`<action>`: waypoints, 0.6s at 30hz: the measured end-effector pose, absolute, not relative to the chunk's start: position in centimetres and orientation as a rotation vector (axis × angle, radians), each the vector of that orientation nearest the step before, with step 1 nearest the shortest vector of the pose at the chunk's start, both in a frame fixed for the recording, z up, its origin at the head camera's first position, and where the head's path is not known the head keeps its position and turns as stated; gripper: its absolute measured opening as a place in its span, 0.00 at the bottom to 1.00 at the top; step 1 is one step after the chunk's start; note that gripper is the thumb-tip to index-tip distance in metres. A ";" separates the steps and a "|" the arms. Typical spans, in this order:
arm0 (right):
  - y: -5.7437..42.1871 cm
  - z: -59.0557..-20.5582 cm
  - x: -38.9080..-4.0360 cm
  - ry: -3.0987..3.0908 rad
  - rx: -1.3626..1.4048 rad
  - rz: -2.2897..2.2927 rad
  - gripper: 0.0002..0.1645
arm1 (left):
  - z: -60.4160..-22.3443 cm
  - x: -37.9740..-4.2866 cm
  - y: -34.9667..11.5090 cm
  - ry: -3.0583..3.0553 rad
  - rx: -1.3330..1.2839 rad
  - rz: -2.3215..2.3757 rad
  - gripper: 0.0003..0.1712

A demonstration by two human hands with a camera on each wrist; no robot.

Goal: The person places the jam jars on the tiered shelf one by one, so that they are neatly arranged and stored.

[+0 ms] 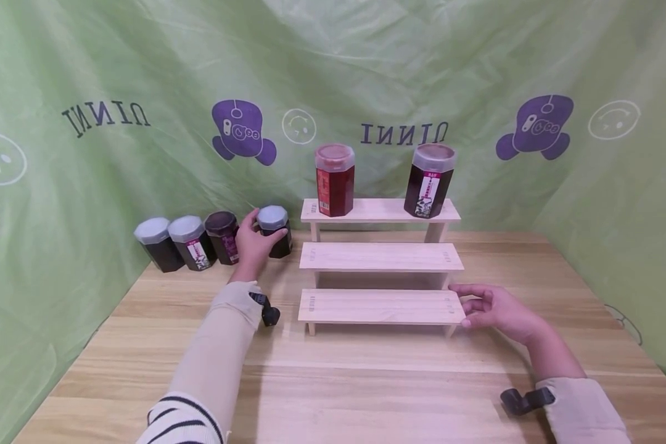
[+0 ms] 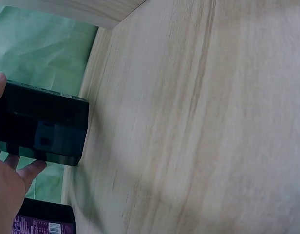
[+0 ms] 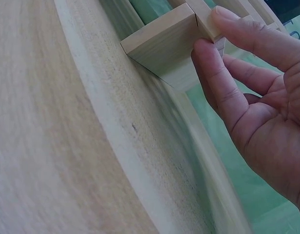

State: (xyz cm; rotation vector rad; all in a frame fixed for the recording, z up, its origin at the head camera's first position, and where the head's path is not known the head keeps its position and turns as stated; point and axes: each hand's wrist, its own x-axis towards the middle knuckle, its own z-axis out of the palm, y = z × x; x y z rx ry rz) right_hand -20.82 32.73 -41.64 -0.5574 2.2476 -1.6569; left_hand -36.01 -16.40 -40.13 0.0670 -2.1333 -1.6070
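At the back left, my left hand (image 1: 255, 243) grips a dark hexagonal jar with a whitish lid (image 1: 274, 231), thumb on one side and fingers on the other. The left wrist view shows that dark jar (image 2: 47, 126) on its side in the picture, its base at or close to the tabletop; I cannot tell whether it touches. My right hand (image 1: 494, 311) pinches the right end of the lowest step of a three-step wooden display stand (image 1: 380, 306). In the right wrist view, the thumb and fingers (image 3: 215, 66) meet the step's corner.
Left of my left hand stand a dark-lidded jar (image 1: 222, 237) and two pale-lidded jars, one (image 1: 191, 243) with a pink label. On the top step stand a red jar (image 1: 335, 182) and a dark jar (image 1: 430, 182). A green printed curtain (image 1: 333, 61) surrounds the wooden table (image 1: 355, 388).
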 end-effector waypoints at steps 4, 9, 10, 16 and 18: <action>32.7 -41.7 -20.8 2.239 -0.562 -1.664 0.45 | -40.4 -36.2 -16.1 -2.104 0.079 -1.555 0.49; 32.7 -41.7 -20.9 2.235 -0.561 -1.662 0.45 | -40.5 -36.2 -15.8 -2.073 0.096 -1.491 0.47; 32.7 -41.7 -20.9 2.233 -0.560 -1.664 0.45 | -40.5 -36.2 -15.7 -2.071 0.103 -1.484 0.47; 32.7 -41.7 -20.8 2.214 -0.557 -1.679 0.45 | -40.4 -36.3 -15.4 -2.094 0.152 -1.431 0.46; 32.7 -41.7 -20.8 2.210 -0.558 -1.681 0.44 | -40.4 -36.2 -15.4 -2.096 0.156 -1.417 0.46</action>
